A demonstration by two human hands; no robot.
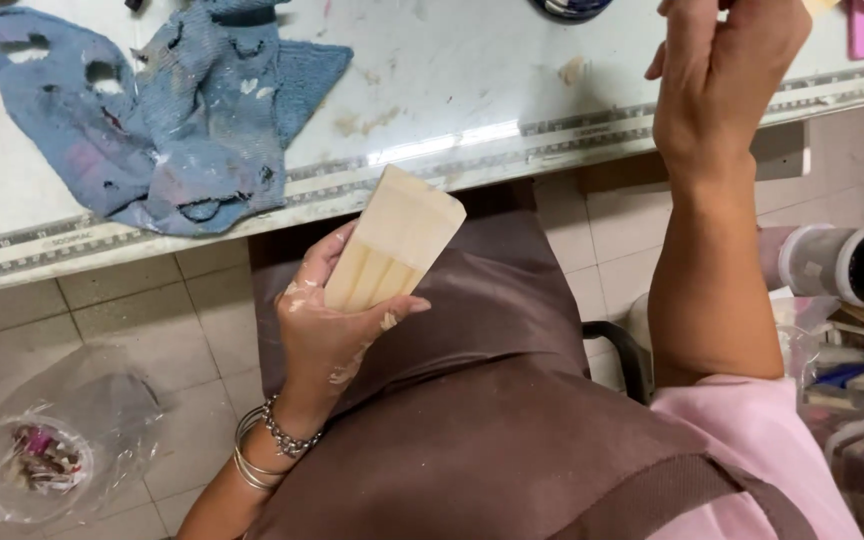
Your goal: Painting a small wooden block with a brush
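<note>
Pale cream, flat, fan-shaped piece of thin wood or stiff card (395,240), wide at the top corner and narrowing downward, marked with lengthwise ridges or folds near the lower end. Held in the left hand (337,330), just below the front edge of the white paint-stained surface (452,80) and above a brown apron (472,420) on the lap. Fingers (327,262) of the left hand closed around the narrow lower end, thumb (392,310) pressed across the front face; hand smeared with dried pale paste or paint, silver bracelets (267,445) at the wrist.

Probably light and fairly stiff, judging from how upright it stands with support at one end only. Probably a bit slippery or sticky where paste is wet; thin edges and upper corner likely easy to bend or chip. Best hold seemingly at the narrow ridged end, as now, or by both long edges, keeping the broad face untouched.

Right hand (722,80) raised above the far right part of the surface, fingers curled inward toward the top of the view; tips cut off, so impossible to tell whether something small is pinched there.

Torn blue knitted cloth (162,110) lying on the surface, well to the left of the cream piece. Clear plastic bag (47,455) on the tiled floor, down to the left.
</note>
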